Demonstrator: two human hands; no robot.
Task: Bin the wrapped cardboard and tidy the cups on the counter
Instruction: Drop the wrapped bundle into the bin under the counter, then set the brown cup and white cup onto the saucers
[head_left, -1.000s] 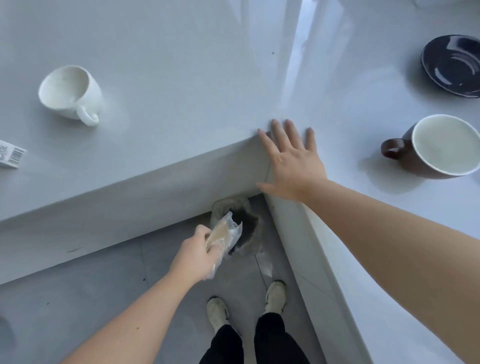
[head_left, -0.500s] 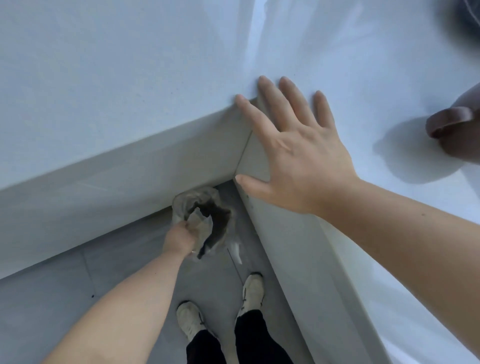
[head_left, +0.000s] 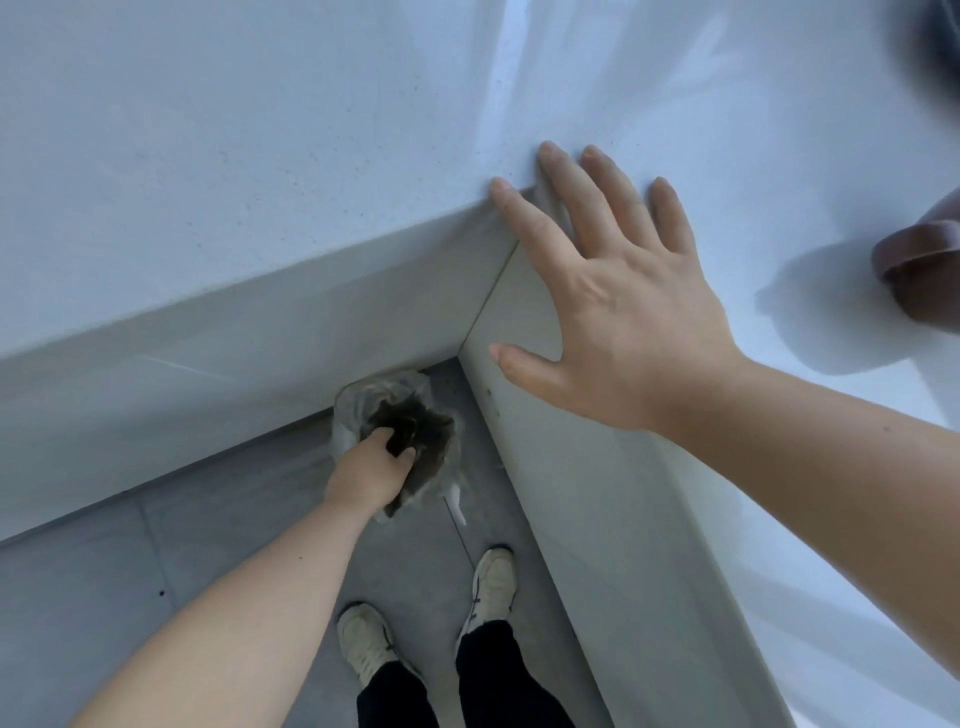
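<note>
L hand (head_left: 371, 470) curled at bin (head_left: 353, 415) mouth, cardboard not visible, grip unclear. R hand (head_left: 613, 306) open flat on desk (head_left: 260, 182); cup (head_left: 919, 270) just right, R nearer.

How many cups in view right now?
1: a brown cup, cut off by the right edge, on the counter beyond the right hand. Others may sit outside the view.

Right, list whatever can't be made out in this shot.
Head view only:
- Wrapped cardboard: not visible; the left hand reaches into the bin, whose dark inside hides any contents.
- Left hand's grip: fingertips sink into that dark opening, so open or closed is unclear.
- Brown cup: cut off by the right edge; only the handle side shows.
- Dark blurred shape, top right corner: unidentifiable.
</note>
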